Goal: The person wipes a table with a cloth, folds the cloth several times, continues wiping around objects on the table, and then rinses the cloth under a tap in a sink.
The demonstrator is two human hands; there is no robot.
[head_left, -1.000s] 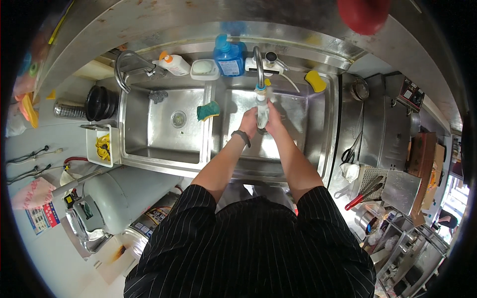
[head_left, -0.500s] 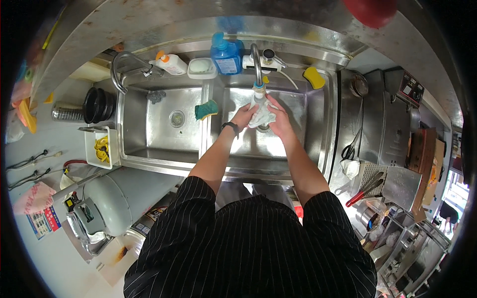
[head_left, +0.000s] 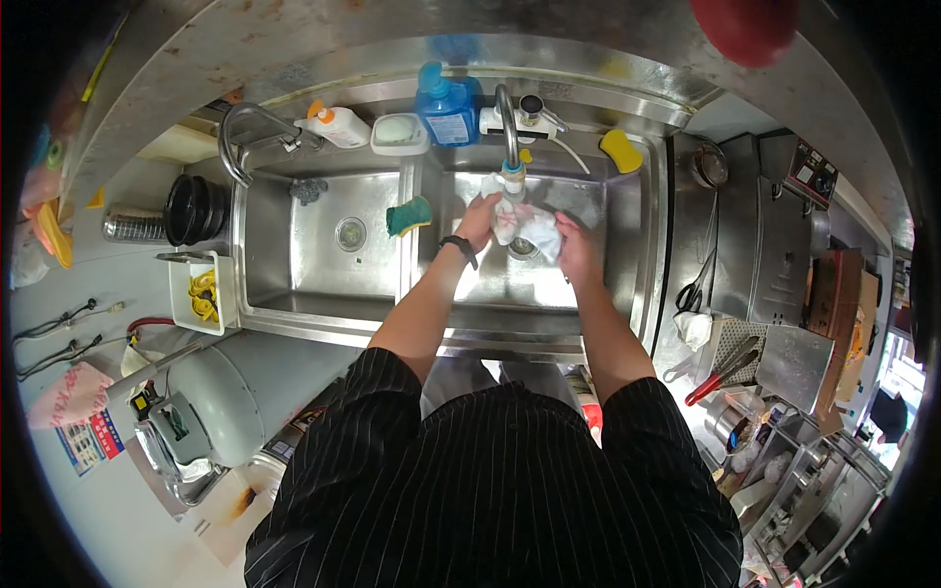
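Both my hands hold a wet white cloth (head_left: 536, 231) with faint reddish marks, stretched between them over the right basin (head_left: 490, 316). My left hand (head_left: 478, 223), with a dark band at the wrist, grips the cloth's left end just below the tap (head_left: 509, 132). At the other end, my right hand (head_left: 578, 253) is closed on the cloth's edge. The tap's spout ends right above the cloth. Part of the drain (head_left: 523, 247) shows beneath it. A green and yellow sponge (head_left: 409, 217) rests on the divider left of my left hand.
Behind the basins stand a blue pump bottle (head_left: 447, 110), a white soap dish (head_left: 400, 135) and a white bottle with an orange top (head_left: 338, 125). A yellow sponge (head_left: 620, 152) lies at the back right. The left basin (head_left: 319, 274) holds a scouring pad (head_left: 309, 190). Scissors (head_left: 694, 292) lie on the right.
My hands have moved apart, the right one going rightward and slightly nearer. The cloth, bunched between them before, is now spread out sideways.
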